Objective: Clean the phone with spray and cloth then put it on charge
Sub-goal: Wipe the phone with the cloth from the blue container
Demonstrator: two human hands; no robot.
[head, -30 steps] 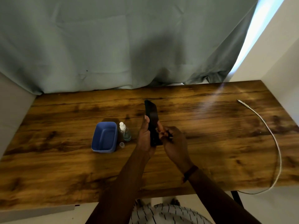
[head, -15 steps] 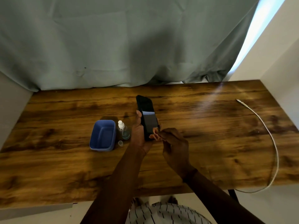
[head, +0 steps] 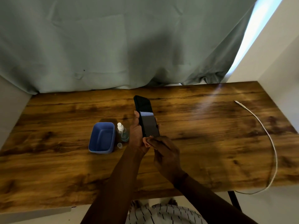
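Head view: all that follows was seen from this one camera.
Phone [head: 146, 117]: dark, held above the middle of the table [head: 202, 151], top end tipped toward the far edge, screen facing up at the camera (part of the glass caught a pale reflection).
Left hand [head: 137, 135]: wrapped round the phone's lower half, thumb along its left side, fingertips showing at its right side.
Right hand [head: 165, 152]: fingers curled at the phone's bottom end, touching it; whether they pinched anything could not be told.
Spray bottle [head: 122, 132]: upright, clear with a white nozzle, left of the middle of the table, just left of the left hand.
Small cap [head: 119, 145]: on the table just beside the bottle, on the side toward the near edge.
Blue tub [head: 102, 138]: just left of the bottle.
White cable [head: 273, 147]: lay along the right edge, plug end near the far right corner, the other end dropping over the near edge.
Curtain [head: 113, 46]: grey-green, hanging behind the far edge.
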